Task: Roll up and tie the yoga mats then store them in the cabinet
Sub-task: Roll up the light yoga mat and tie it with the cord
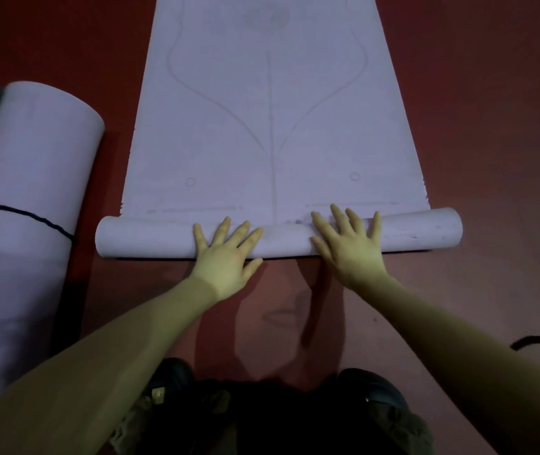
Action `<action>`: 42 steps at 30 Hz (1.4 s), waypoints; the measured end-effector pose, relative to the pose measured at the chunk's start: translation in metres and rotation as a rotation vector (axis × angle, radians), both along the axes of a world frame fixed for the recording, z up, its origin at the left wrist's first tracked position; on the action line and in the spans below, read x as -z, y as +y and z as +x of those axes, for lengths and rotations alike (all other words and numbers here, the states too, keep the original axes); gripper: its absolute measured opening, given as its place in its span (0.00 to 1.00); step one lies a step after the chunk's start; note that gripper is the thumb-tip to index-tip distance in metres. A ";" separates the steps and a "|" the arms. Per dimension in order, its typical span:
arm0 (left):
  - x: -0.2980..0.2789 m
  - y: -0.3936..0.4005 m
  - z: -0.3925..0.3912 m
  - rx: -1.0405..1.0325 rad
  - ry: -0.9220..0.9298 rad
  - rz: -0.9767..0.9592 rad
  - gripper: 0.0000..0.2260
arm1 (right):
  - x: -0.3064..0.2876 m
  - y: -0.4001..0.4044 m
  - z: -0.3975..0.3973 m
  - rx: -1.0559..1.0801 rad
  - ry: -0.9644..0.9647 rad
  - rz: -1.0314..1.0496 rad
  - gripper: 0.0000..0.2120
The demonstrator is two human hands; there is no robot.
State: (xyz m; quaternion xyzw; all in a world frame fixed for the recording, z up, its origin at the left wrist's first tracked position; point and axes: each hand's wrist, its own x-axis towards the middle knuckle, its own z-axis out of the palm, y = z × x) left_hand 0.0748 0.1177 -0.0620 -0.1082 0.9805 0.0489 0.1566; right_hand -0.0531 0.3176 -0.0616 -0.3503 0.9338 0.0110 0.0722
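Two mats [272, 126], red floor [475, 126], dim light

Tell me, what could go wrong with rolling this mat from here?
Both hands, left hand and right hand, press flat near the middle of the roll, so its free ends could lag and the roll may turn out loose or cone-shaped. It already sits slightly skewed across the flat mat, so the edges may spiral unevenly. Drifting left, it might bump the tied mat lying beside it.
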 end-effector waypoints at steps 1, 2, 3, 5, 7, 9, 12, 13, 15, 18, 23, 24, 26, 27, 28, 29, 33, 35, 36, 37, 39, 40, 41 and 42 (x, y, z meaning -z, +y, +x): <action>-0.001 -0.004 -0.005 -0.012 -0.007 0.019 0.26 | 0.001 0.000 0.008 -0.036 0.036 -0.021 0.24; -0.002 -0.008 -0.011 -0.023 -0.016 0.037 0.26 | 0.003 0.000 0.016 -0.058 0.041 -0.020 0.23; -0.003 -0.011 -0.018 -0.028 -0.036 0.054 0.26 | 0.007 0.000 0.023 -0.075 0.038 -0.010 0.23; -0.008 -0.013 -0.025 -0.039 -0.068 0.058 0.26 | 0.009 -0.003 0.022 -0.079 -0.001 0.002 0.24; -0.015 -0.005 -0.024 -0.052 0.028 -0.011 0.25 | 0.008 -0.009 0.007 -0.068 -0.049 0.009 0.25; -0.023 0.010 -0.015 -0.079 0.145 -0.066 0.24 | 0.002 -0.020 -0.008 -0.063 -0.086 0.030 0.26; -0.022 0.019 -0.007 -0.091 0.012 -0.044 0.26 | -0.001 -0.031 -0.020 -0.040 -0.077 0.071 0.24; -0.021 0.016 -0.010 -0.097 -0.015 -0.026 0.26 | 0.000 -0.032 -0.019 -0.041 -0.064 0.061 0.25; -0.017 0.006 -0.018 -0.084 -0.007 -0.009 0.27 | 0.002 -0.031 -0.015 -0.046 -0.031 0.025 0.25; -0.015 -0.003 -0.036 -0.091 -0.004 0.008 0.28 | 0.008 -0.014 -0.007 -0.071 0.053 -0.087 0.24; -0.027 -0.014 -0.054 -0.070 -0.086 0.029 0.30 | 0.007 -0.011 -0.015 -0.098 0.008 -0.092 0.25; -0.032 -0.012 -0.055 -0.079 -0.086 0.019 0.29 | 0.006 -0.015 -0.021 -0.090 -0.023 -0.073 0.26; -0.039 -0.006 -0.054 -0.111 -0.067 -0.009 0.28 | 0.004 -0.024 -0.032 -0.094 -0.052 -0.058 0.27; -0.041 -0.003 -0.054 -0.126 -0.070 -0.019 0.28 | 0.003 -0.027 -0.039 -0.094 -0.060 -0.059 0.28; -0.040 -0.001 -0.053 -0.131 -0.082 -0.024 0.29 | 0.003 -0.031 -0.045 -0.084 -0.072 -0.055 0.28; -0.038 -0.002 -0.054 -0.129 -0.098 -0.027 0.29 | 0.003 -0.034 -0.050 -0.074 -0.083 -0.057 0.29; -0.031 -0.016 -0.070 -0.085 -0.128 -0.047 0.33 | 0.003 -0.045 -0.055 -0.079 -0.021 -0.081 0.28; -0.029 -0.024 -0.079 -0.073 -0.116 -0.039 0.34 | 0.005 -0.040 -0.052 -0.089 0.053 -0.118 0.27; -0.028 -0.029 -0.083 -0.067 -0.107 -0.028 0.35 | 0.006 -0.037 -0.052 -0.097 0.097 -0.121 0.26; -0.027 -0.033 -0.087 -0.062 -0.100 -0.012 0.35 | 0.009 -0.036 -0.052 -0.109 0.129 -0.112 0.25; -0.028 -0.041 -0.093 -0.039 -0.098 -0.002 0.35 | 0.014 -0.037 -0.060 -0.142 0.162 -0.119 0.28; -0.030 -0.044 -0.097 -0.016 -0.098 -0.020 0.35 | 0.014 -0.040 -0.065 -0.147 0.147 -0.113 0.32; -0.032 -0.046 -0.103 0.011 -0.099 -0.050 0.34 | 0.013 -0.044 -0.070 -0.143 0.130 -0.098 0.36; -0.034 -0.047 -0.108 0.035 -0.096 -0.084 0.33 | 0.013 -0.047 -0.076 -0.141 0.118 -0.088 0.40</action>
